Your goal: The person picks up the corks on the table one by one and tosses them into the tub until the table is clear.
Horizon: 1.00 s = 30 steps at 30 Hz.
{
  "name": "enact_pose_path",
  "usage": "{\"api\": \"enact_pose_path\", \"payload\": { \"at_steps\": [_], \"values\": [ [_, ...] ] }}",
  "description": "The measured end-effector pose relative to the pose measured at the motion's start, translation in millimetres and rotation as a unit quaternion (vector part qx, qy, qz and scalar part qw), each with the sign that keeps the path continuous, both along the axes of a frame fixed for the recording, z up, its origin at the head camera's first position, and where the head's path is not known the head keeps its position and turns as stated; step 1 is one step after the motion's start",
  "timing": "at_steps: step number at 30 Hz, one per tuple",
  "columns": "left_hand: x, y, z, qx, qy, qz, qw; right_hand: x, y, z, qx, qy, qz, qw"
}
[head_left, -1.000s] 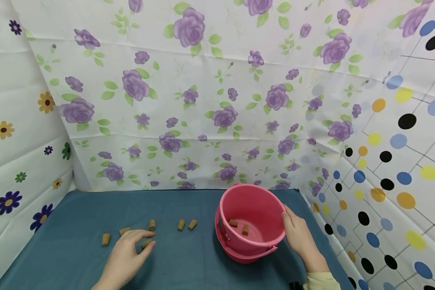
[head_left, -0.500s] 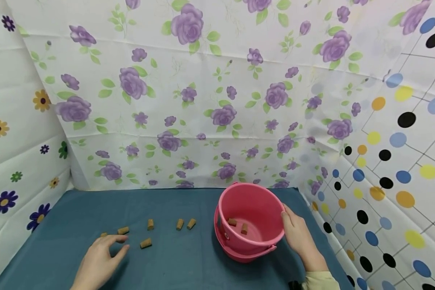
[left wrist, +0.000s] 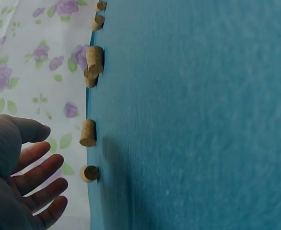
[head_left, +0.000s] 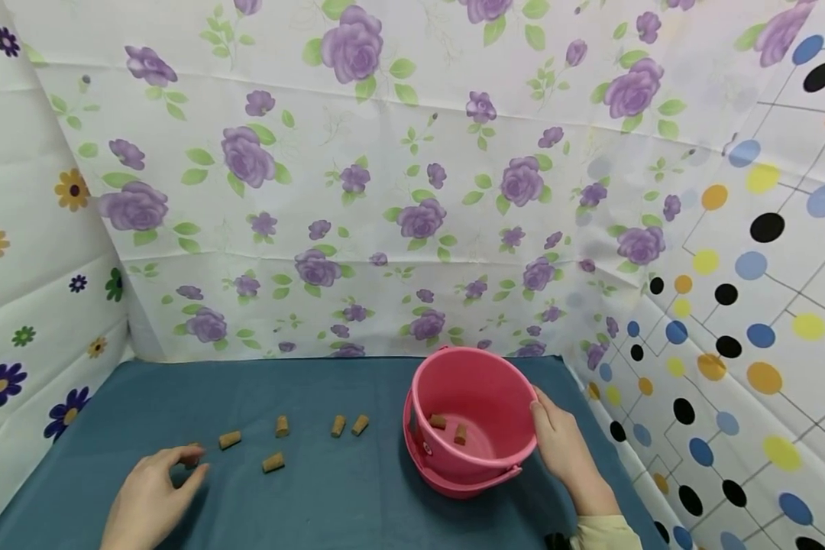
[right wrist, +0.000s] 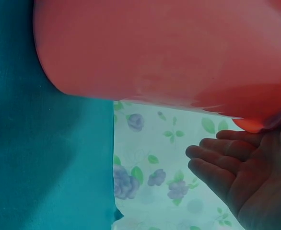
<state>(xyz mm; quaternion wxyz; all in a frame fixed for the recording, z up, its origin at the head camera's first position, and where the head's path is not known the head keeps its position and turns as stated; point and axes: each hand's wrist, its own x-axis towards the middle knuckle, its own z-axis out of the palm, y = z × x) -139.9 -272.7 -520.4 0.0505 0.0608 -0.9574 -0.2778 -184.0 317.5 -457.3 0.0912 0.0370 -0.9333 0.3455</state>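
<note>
A pink bucket (head_left: 477, 451) stands at the right of the table, two corks (head_left: 460, 434) inside it. My right hand (head_left: 567, 451) holds the bucket's right rim with the thumb at its edge; in the right wrist view, the other fingers (right wrist: 217, 175) stretch out beside the wall. At the left, my left hand (head_left: 147, 489) is held over the table with fingers parted and nothing between them. The left wrist view shows a cork (left wrist: 89, 173) near its fingertips, apart from them; the hand covers this cork in the head view. Another cork (head_left: 230, 439) lies just right of the hand.
More corks lie across the blue tablecloth (head_left: 344, 504): one cork (head_left: 273, 462) nearer, one cork (head_left: 282, 425) behind it, and a pair of corks (head_left: 338, 425) toward the bucket. A flowered curtain (head_left: 385, 191) closes the back; a dotted curtain (head_left: 749, 305) bounds the right side.
My left hand has moved left past several corks, uncovering those in the middle and covering the leftmost one. The right hand and bucket stay in place.
</note>
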Motion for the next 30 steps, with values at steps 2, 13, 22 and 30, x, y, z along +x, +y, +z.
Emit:
{"api": "enact_pose_path", "payload": {
  "at_steps": [2,13,22,30],
  "values": [
    [-1.4,-3.1,-1.5,-0.001,0.01,0.006,0.9999,0.6,-0.5,0.3,0.0,0.001,-0.002,1.0],
    [-13.3,-20.1,-7.3,-0.006,-0.013,0.03,0.9995,0.3,0.0,1.0,-0.003,-0.008,-0.01,0.9999],
    [-18.2,-24.7,-12.3,-0.013,-0.055,0.027,0.998,-0.1,-0.2,1.3,-0.004,-0.004,-0.009,0.9999],
    [-19.5,-24.8,-16.6,-0.036,-0.07,0.045,0.9959,0.3,-1.0,2.1,-0.009,-0.007,-0.006,0.9999]
  ]
}}
